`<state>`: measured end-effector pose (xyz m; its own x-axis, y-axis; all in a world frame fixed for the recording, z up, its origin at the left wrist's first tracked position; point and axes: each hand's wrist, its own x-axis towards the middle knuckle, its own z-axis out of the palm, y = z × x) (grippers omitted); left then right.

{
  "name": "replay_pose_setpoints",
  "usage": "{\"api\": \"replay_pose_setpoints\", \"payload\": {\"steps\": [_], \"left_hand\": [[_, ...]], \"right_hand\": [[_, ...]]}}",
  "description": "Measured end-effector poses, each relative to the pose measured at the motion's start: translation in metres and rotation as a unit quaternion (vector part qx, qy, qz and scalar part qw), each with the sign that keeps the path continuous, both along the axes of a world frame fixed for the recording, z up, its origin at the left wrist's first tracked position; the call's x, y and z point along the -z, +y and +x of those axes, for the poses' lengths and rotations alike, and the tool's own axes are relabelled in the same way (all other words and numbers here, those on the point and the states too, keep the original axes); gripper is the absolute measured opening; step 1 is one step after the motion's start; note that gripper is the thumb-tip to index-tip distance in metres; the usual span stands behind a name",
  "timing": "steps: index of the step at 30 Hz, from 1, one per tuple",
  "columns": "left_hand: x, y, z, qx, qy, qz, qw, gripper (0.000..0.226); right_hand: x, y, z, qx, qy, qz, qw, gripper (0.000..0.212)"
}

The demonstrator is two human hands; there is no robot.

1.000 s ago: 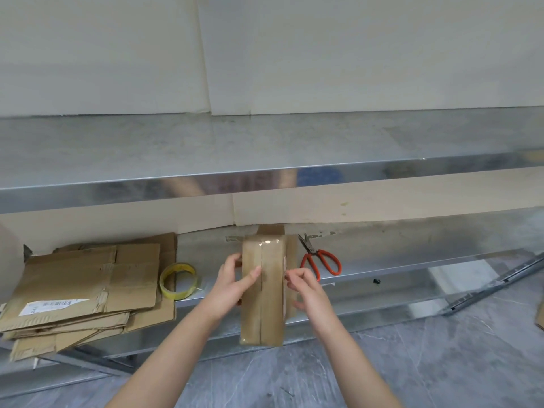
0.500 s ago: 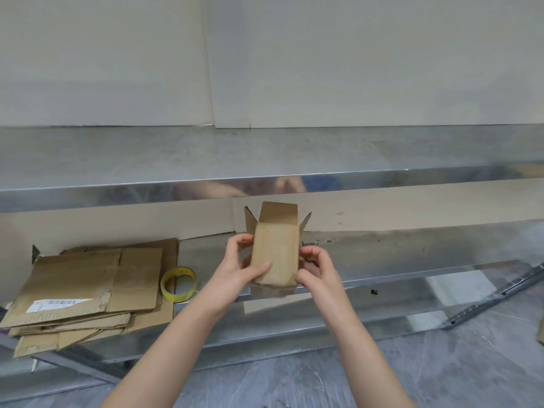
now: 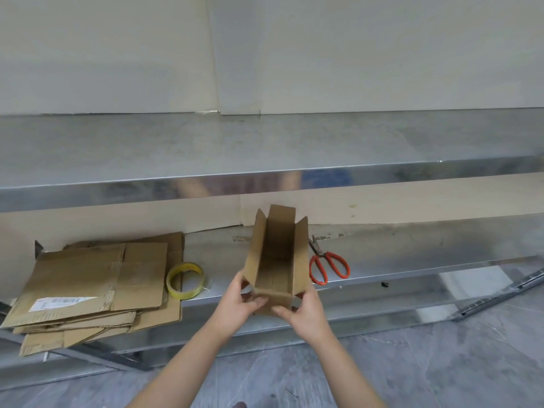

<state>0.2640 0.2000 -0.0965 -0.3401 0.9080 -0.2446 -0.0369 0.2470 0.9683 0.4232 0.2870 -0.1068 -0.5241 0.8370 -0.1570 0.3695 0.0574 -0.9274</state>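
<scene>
Packing or dispatch corner, storeroom type. Bare galvanised metal shelving (image 3: 353,175), plain pale wall panels (image 3: 353,54), grey stone-look floor (image 3: 441,363). On the lower shelf (image 3: 412,251): flattened cardboard boxes (image 3: 88,284), one with a shipping label (image 3: 61,303); tape roll (image 3: 185,280); red-handled scissors (image 3: 328,266). A small carton (image 3: 276,254) has its flaps open.

bare left hand (image 3: 245,305), bare right hand (image 3: 306,311), bare forearms (image 3: 188,359)

Nothing legible anywhere. A white label (image 3: 63,302) on the top flat carton (image 3: 94,275) carries lines of dark print, too blurred and small to read. The box (image 3: 276,251) shows no readable marks.
</scene>
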Motion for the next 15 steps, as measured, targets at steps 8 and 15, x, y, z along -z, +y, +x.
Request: {"api": "replay_pose_setpoints", "payload": {"steps": [8,15], "left_hand": [[0.019,-0.023,-0.051,0.137,0.533,-0.099,0.829,0.087],[-0.003,-0.017,-0.069,0.154,0.627,-0.081,0.759,0.082]], "right_hand": [[0.012,0.006,-0.005,0.088,0.008,-0.033,0.996,0.053],[-0.002,0.007,0.034,0.101,0.009,-0.015,0.995,0.057]]}}
